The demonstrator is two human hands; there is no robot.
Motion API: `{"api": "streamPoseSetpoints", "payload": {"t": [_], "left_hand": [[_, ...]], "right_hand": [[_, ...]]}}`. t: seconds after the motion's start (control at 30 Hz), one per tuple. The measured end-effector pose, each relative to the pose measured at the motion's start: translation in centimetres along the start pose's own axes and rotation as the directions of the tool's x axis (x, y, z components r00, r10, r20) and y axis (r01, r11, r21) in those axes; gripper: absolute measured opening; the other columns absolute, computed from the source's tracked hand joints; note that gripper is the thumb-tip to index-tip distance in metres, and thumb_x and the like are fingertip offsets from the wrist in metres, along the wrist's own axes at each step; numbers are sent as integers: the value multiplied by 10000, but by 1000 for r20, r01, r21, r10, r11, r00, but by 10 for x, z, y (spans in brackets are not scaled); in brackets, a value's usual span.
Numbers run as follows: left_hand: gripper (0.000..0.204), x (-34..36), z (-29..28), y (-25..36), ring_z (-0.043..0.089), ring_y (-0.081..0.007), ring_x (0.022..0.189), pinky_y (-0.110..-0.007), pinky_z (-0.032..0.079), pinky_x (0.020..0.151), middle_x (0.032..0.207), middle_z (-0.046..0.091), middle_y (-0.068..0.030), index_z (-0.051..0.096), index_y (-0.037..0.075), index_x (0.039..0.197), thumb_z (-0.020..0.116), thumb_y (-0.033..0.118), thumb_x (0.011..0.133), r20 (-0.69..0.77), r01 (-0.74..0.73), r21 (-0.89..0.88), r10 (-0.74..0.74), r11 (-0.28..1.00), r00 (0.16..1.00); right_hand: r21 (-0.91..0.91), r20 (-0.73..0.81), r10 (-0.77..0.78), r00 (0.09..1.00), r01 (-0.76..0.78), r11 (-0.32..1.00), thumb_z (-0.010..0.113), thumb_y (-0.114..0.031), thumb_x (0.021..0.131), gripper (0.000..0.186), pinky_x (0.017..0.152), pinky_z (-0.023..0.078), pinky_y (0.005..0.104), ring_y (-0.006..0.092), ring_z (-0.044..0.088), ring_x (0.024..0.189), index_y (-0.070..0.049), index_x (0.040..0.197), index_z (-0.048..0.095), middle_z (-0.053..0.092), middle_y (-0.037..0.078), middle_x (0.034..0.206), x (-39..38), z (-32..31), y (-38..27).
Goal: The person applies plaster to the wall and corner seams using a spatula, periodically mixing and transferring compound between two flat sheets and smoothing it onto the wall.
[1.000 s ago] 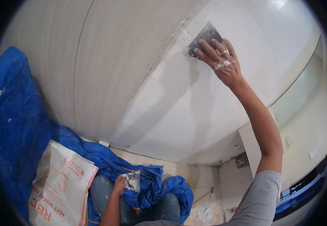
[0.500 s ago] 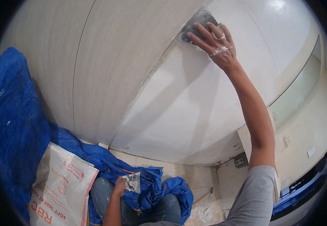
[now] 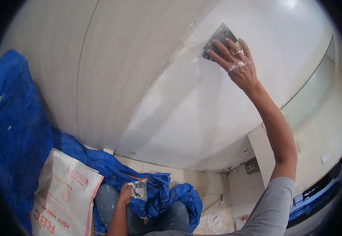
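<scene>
We see the flat blade (image 3: 221,33) high on the white wall (image 3: 171,114), a little right of that wall's left edge, with a strip of bare wall between. Our right hand (image 3: 240,69) has its grip closed on it, fingers spread across the outer face; the thumb is hidden. We judge that this spread evens the pressure and keeps the blade lying flat, though we cannot tell whether it touches the white wall along its whole edge.

Our left hand (image 3: 126,192) grips the side of a second plate (image 3: 140,190), smeared with pale paste, below the white wall and over our jeans (image 3: 177,216). Held low and face up, it probably keeps the paste from slipping off.

The blade's broad edge faces the grey panel (image 3: 112,67), left of the white wall. Its long axis slants from lower left to upper right, roughly parallel to the white wall's left edge.

A blue tarp (image 3: 17,118) and a sack (image 3: 70,188) lie below and left of the white wall, likely as cover and supply.
</scene>
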State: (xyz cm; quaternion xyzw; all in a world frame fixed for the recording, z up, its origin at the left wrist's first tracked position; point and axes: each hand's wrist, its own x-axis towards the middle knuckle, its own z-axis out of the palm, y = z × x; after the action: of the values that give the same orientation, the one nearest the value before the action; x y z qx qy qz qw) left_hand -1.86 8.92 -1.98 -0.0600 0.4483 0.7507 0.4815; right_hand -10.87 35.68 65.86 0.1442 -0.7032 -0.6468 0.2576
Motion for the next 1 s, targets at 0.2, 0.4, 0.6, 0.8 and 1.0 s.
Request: {"api": "streamPoseSetpoints", "payload": {"t": [0.2, 0.4, 0.6, 0.8, 1.0], "left_hand": [[251, 15, -5, -14, 699, -219, 729, -349, 577, 563, 954, 704, -111, 586, -1, 1138, 422, 112, 985, 58, -27, -95, 32, 995, 998], [256, 8, -3, -8, 698, -217, 717, -351, 565, 528, 944, 702, -111, 585, 0, 1139, 427, 124, 981, 6, 29, 8, -29, 1000, 1000], [279, 17, -10, -17, 693, -225, 722, -356, 564, 531, 954, 686, -114, 576, -1, 1186, 434, 128, 983, 20, 9, 30, -10, 1000, 1000], [314, 8, -6, -10, 695, -228, 766, -371, 573, 566, 986, 685, -120, 561, -6, 1232, 451, 152, 983, -16, 5, 39, -5, 999, 1000], [324, -3, -1, 4, 696, -236, 791, -378, 579, 579, 991, 686, -122, 542, -8, 1254, 460, 148, 983, 7, 12, 126, -13, 992, 1000]], "right_hand": [[23, -173, 129, 976, -127, 992, 671, -174, 900, 634, 1161, 394, 486, 189, 497, 1323, -438, 1449, 495, 449, -98, 1539, 27, 5, 30], [-37, -215, 101, 971, -112, 993, 641, -182, 914, 621, 1173, 401, 463, 177, 493, 1333, -472, 1443, 491, 465, -97, 1520, 53, 24, 31], [-22, -221, 87, 971, -94, 995, 608, -138, 926, 650, 1186, 378, 464, 180, 482, 1348, -481, 1461, 469, 465, -96, 1523, 58, 34, 32], [-77, -123, 88, 989, -98, 992, 609, -113, 932, 675, 1176, 390, 465, 192, 465, 1362, -455, 1489, 441, 446, -91, 1537, 38, 26, 32], [-58, -149, 120, 982, -130, 990, 648, -149, 921, 623, 1169, 394, 464, 202, 476, 1342, -423, 1460, 495, 507, -78, 1488, 13, 10, 35]]}}
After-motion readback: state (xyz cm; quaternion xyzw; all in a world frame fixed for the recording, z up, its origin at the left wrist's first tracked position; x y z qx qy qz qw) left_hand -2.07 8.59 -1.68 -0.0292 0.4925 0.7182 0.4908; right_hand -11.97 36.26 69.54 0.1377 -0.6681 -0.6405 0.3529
